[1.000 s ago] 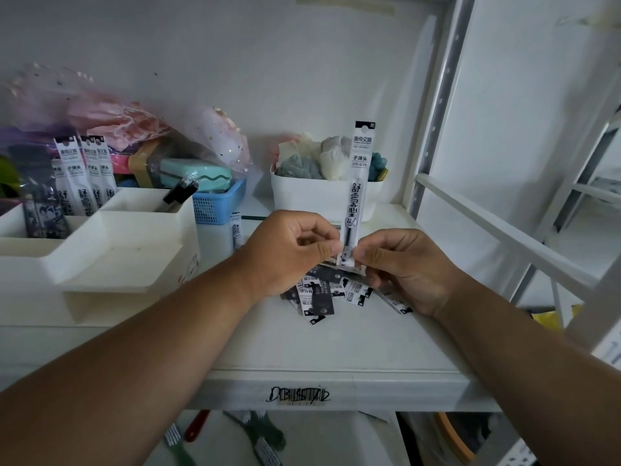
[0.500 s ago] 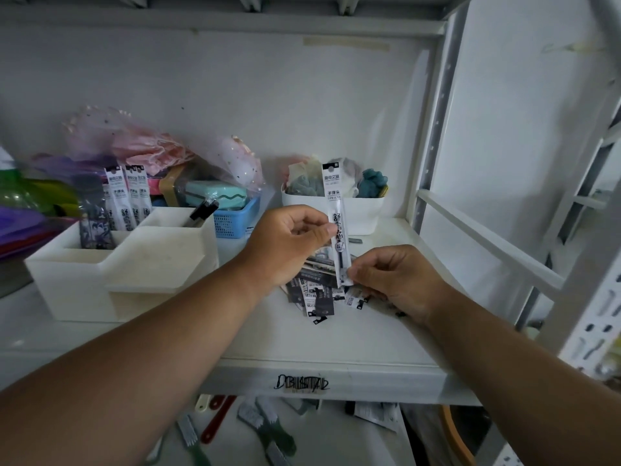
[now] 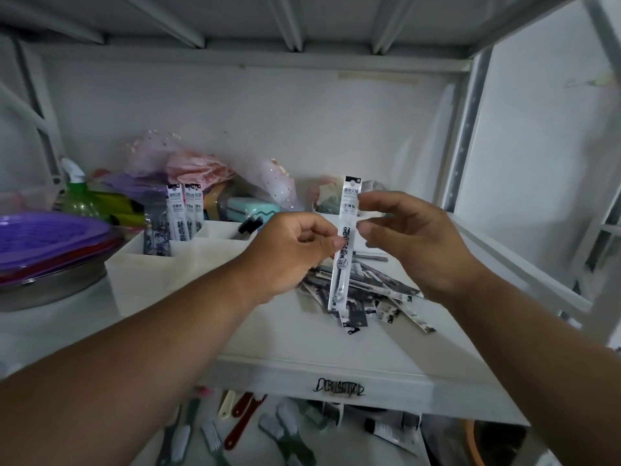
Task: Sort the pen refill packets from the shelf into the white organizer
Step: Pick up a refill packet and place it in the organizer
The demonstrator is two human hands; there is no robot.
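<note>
- Your left hand (image 3: 289,250) is pinching one refill packet (image 3: 343,243) upright at frame centre, above the shelf (image 3: 302,344).
- Your right hand (image 3: 413,240) is hovering beside its top, fingers spread, possibly brushing it.
- Three packets (image 3: 185,211) are standing in the white organizer (image 3: 174,264), left of centre.
- The pile (image 3: 369,294) is overlapping, too jumbled to count.

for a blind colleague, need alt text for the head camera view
The left hand pinches a pen refill packet upright above a pile of packets on a white shelf; the open right hand hovers beside it. A white organizer stands left.
</note>
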